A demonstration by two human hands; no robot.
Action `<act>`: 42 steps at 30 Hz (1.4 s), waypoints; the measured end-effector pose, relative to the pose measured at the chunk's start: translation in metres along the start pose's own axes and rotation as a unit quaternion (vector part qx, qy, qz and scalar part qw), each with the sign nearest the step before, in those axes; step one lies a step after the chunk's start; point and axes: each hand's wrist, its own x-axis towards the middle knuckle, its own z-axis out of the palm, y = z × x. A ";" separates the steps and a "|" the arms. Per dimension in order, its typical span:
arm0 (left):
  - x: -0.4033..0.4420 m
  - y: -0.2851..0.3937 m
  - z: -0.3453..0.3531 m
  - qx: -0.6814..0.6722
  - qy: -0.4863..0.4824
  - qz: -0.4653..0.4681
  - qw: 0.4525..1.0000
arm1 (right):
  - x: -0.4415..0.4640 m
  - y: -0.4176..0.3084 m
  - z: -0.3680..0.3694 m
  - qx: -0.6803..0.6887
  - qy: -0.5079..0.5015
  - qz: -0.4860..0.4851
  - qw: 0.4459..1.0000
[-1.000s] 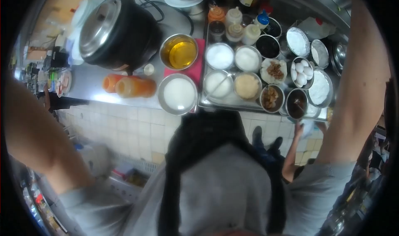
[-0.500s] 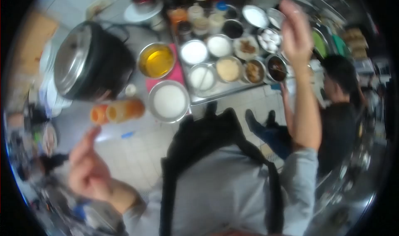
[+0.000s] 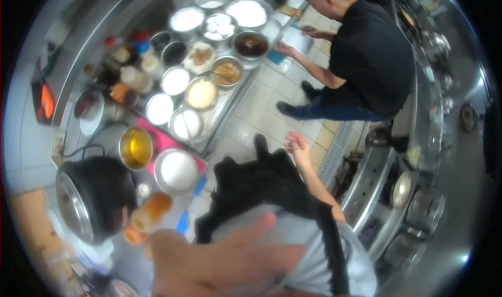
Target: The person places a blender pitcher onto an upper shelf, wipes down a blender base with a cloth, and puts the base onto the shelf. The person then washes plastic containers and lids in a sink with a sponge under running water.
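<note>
Close to the camera, my left hand [image 3: 219, 263] is blurred, with its fingers spread and nothing in it. It hangs in front of my grey shirt, near two orange-and-cream bottles [image 3: 151, 212] lying on the counter. My right hand [image 3: 298, 146] is low beside my dark apron straps, fingers loosely apart and holding nothing visible. Left of my body, a metal bowl of white contents [image 3: 177, 171] and a pot of yellow liquid [image 3: 137, 146] stand on a pink mat [image 3: 157, 132]. A big black cooker [image 3: 99, 195] is beside them.
Several bowls of powders and sauces, among them a brown sauce [image 3: 251, 45], fill a metal counter. A co-worker [image 3: 361, 62] in black stands across the tiled floor [image 3: 248, 111], hands at a pale sheet. Stoves and pans [image 3: 400, 190] line the right side.
The view has swung to the right, bringing the co-worker and stoves into fuller view. My right hand has dropped from above the bowls to my side; my left hand has come across my body.
</note>
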 end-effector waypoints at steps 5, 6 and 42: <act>0.054 -0.059 0.032 -0.118 -0.160 0.097 0.975 | -0.009 0.024 -0.037 0.018 0.039 -0.016 0.999; 0.070 -0.067 0.042 -0.120 -0.167 0.101 0.973 | -0.012 0.026 -0.046 0.027 0.051 -0.018 0.998; 0.331 -0.485 0.142 0.367 -0.283 -0.383 0.799 | 0.065 0.112 -0.514 -0.083 0.250 0.029 0.964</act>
